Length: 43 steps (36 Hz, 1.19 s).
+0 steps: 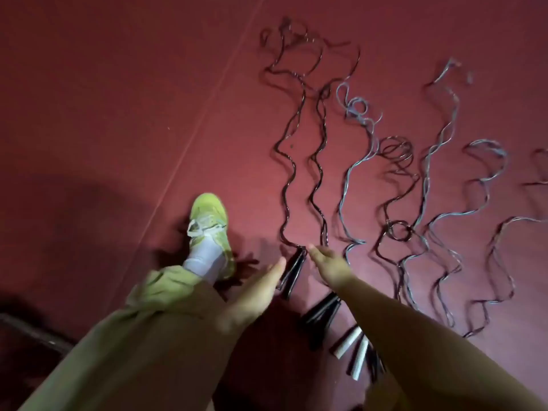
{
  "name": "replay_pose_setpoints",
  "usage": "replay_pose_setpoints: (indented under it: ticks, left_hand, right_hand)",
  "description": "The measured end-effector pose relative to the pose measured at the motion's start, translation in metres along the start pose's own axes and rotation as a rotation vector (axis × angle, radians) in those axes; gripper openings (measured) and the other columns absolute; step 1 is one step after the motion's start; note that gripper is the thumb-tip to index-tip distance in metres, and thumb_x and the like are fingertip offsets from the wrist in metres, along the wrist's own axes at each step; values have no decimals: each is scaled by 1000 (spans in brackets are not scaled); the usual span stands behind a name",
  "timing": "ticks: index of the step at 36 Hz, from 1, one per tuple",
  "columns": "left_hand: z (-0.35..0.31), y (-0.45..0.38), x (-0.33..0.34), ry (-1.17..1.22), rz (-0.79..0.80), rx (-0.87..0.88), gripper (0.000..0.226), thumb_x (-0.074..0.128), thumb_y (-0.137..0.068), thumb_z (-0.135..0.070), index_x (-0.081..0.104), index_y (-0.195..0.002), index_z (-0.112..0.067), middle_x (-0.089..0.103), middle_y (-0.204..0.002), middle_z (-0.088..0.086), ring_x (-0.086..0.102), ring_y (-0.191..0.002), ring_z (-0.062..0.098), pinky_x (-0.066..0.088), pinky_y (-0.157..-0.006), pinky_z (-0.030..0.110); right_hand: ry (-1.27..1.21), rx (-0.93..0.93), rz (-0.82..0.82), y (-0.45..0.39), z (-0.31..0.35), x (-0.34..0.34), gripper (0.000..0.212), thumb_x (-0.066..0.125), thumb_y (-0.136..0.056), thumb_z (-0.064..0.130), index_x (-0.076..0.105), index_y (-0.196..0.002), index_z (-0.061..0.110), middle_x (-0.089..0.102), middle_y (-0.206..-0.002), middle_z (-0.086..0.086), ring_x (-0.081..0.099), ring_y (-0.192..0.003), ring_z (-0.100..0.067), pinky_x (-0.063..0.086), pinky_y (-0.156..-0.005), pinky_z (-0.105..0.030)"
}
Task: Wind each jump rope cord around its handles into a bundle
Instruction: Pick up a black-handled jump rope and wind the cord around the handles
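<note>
A: Several jump ropes, uncoiled, on a red floor (118,114). Nearest: white handles (348,341) and a black handle pair (321,311), partly under the right forearm.

B: Hands?

A: Left hand (261,289), fingers straight, holding nothing, just beside the leftmost black handles (292,269). Right hand (327,264), fingers extended, empty, above the same pair.

B: Beyond?

A: Black cord (284,185) running away in two wavy lines; grey-blue cord (344,188) beside it; a dark cord (397,229) looped across the grey ones.

B: Risks?

A: Far ends overlap, so lifting one pair would likely drag neighbours into a snarl. The green shoe (209,223) stands near and could tread on slack.
</note>
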<state>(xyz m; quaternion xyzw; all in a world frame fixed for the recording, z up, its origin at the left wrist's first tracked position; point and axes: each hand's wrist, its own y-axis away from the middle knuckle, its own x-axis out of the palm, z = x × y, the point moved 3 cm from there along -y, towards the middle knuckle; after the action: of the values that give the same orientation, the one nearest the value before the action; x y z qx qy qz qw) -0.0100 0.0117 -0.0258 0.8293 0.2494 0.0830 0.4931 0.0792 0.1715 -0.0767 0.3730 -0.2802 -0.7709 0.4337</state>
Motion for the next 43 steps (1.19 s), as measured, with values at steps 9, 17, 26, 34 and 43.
replay_pose_setpoints:
  ticks: [9,17,26,34,43]
  left_hand:
    - [46,-53,35,164,-14,23,39,52,-80,-67,66,-75,-30,69,-90,-5,66,-95,24,50,-92,46]
    - [56,-39,32,188,11,-81,37,37,-98,-44,57,-119,-23,64,-116,2,61,-90,9,46,-62,12]
    - [42,-77,-13,221,-103,-17,48,29,-104,-29,44,-137,2,43,-143,12,40,-132,22,31,-101,25]
    - [-59,89,-15,-93,-176,335,82,25,-70,-79,60,-125,-30,56,-134,-1,47,-128,21,31,-110,35]
    - [-68,187,-11,-326,-2,437,69,27,-73,-87,66,-100,-36,68,-88,-6,61,-93,15,43,-94,36]
  right_hand:
    - [246,-69,-24,-84,-22,20,49,72,-83,28,60,-128,12,61,-126,-13,57,-117,-25,41,-104,-32]
    - [446,-6,35,-87,-27,32,13,68,-84,28,62,-93,20,60,-107,-10,58,-98,-28,46,-79,-25]
    - [-111,-100,147,4,18,18,22,50,-99,18,44,-78,15,64,-73,0,57,-66,-13,51,-71,-31]
    - [-354,-257,116,124,86,-25,18,44,-101,27,45,-88,15,69,-84,-3,56,-60,-14,44,-50,-21]
    - [-490,-359,83,232,121,-46,21,43,-101,33,49,-98,13,67,-85,-3,67,-66,-14,50,-56,-30]
